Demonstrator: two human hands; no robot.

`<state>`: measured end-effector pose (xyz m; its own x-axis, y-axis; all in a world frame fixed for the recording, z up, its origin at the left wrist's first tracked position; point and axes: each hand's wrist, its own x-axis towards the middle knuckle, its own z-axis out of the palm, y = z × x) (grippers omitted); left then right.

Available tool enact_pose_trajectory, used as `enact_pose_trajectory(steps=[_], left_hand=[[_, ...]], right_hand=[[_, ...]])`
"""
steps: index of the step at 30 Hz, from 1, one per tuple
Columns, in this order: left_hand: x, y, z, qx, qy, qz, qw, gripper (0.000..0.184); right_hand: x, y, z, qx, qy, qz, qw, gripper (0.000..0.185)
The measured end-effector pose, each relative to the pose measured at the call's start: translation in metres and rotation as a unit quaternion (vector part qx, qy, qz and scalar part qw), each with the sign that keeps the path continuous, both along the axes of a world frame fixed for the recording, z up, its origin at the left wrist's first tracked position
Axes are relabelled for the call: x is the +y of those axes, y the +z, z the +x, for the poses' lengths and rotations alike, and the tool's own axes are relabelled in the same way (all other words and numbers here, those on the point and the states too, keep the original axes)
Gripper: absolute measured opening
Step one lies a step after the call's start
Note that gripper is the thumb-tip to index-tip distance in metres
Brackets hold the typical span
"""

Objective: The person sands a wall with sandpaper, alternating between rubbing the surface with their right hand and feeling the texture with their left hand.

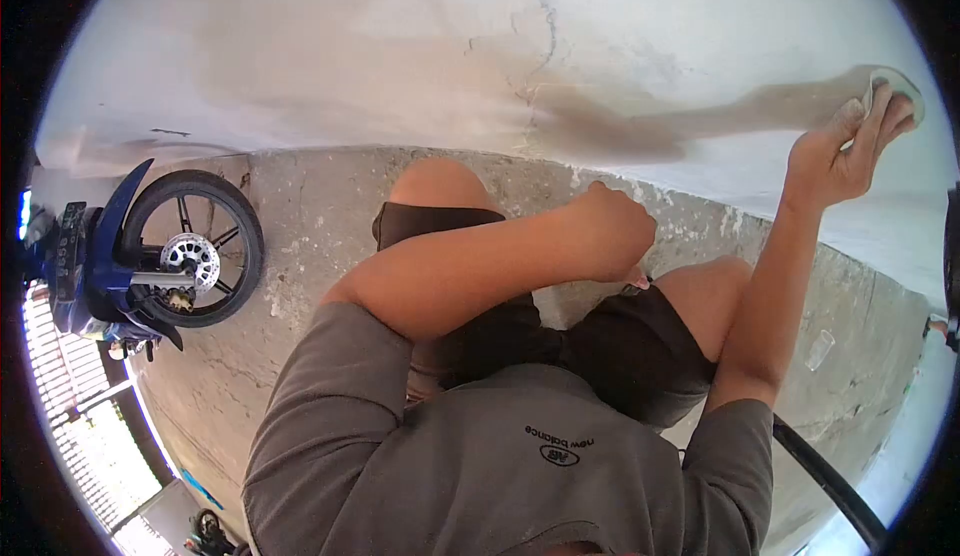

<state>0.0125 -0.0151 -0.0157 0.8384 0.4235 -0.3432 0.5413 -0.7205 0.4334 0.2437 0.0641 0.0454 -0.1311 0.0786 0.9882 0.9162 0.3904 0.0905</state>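
At the right, my right hand (862, 146) presses a pale, thin sheet (903, 86), like sandpaper, flat against the white wall (400, 46). Its fingers lie over the sheet, and the arm reaches out past my right knee. My left hand (608, 234) is closed, back of the hand upward, held in front of my body above the gap between my knees. A small pinkish bit shows under its curled fingers; what it is I cannot make out. The wall carries a thin crack (548, 26) and brownish stains.
A motorbike's front wheel (190, 248) and blue fender stand at the left, close to the wall. Worn concrete floor (310, 206) with white specks runs along the wall's foot. A clear plastic piece (820, 350) lies at right; a black bar (828, 481) slants behind my right arm.
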Motion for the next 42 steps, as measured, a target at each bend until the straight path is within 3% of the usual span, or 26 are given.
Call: enact_pose_trajectory(steps=[1,3,5,6,7,9,10,13,16,21,24,31,34,41,42], left_hand=[[0.0,0.001,0.0,-0.004,0.001,-0.004,1.0,0.063],[-0.001,-0.002,-0.003,-0.011,0.007,0.001,1.0,0.063],[0.002,0.0,-0.004,-0.018,0.009,0.011,1.0,0.063],[0.004,0.002,-0.003,-0.002,0.011,0.002,1.0,0.064],[0.004,0.003,-0.002,0.012,0.014,-0.009,1.0,0.064],[0.001,0.003,-0.003,-0.004,0.019,-0.002,1.0,0.065],[0.0,0.003,-0.003,-0.018,0.024,0.001,1.0,0.065],[0.0,0.003,-0.003,-0.004,0.02,-0.016,1.0,0.064],[0.001,0.005,-0.005,0.003,0.017,-0.014,1.0,0.064],[-0.002,0.003,-0.01,-0.037,0.02,-0.002,0.999,0.063],[0.001,0.004,-0.009,-0.024,0.015,-0.001,1.0,0.063],[0.006,0.005,-0.005,-0.014,0.023,-0.008,1.0,0.062],[0.008,0.003,-0.003,0.029,0.014,-0.005,0.999,0.063],[-0.011,0.009,-0.015,-0.019,0.003,0.015,1.0,0.067],[-0.013,0.009,-0.017,-0.02,0.008,0.012,1.0,0.067]], right_hand=[[0.001,0.001,-0.003,0.054,-0.002,0.016,0.998,0.032],[-0.002,-0.018,-0.016,0.05,0.013,0.008,0.999,0.03],[-0.008,-0.03,-0.025,-0.102,0.004,-0.081,0.991,0.035],[-0.003,-0.027,-0.022,-0.11,0.011,-0.07,0.991,0.037],[0.004,-0.023,-0.021,-0.112,0.01,-0.066,0.991,0.037],[0.014,-0.012,-0.018,0.003,0.037,0.024,0.999,0.032],[0.013,-0.012,-0.02,-0.004,0.035,0.028,0.999,0.032],[0.001,-0.045,-0.031,-0.104,-0.01,-0.121,0.987,0.033],[-0.001,-0.037,-0.035,-0.143,0.009,-0.118,0.983,0.035],[0.006,-0.018,-0.015,-0.055,-0.004,-0.033,0.998,0.039],[-0.005,-0.044,-0.031,-0.112,-0.004,-0.113,0.987,0.035],[-0.003,-0.026,-0.026,-0.051,-0.015,-0.071,0.996,0.031],[-0.005,-0.025,-0.035,-0.072,-0.003,-0.092,0.993,0.03],[-0.003,0.023,-0.055,-0.159,-0.014,-0.057,0.986,0.03],[-0.001,0.034,-0.06,-0.177,0.031,-0.062,0.982,0.03]])
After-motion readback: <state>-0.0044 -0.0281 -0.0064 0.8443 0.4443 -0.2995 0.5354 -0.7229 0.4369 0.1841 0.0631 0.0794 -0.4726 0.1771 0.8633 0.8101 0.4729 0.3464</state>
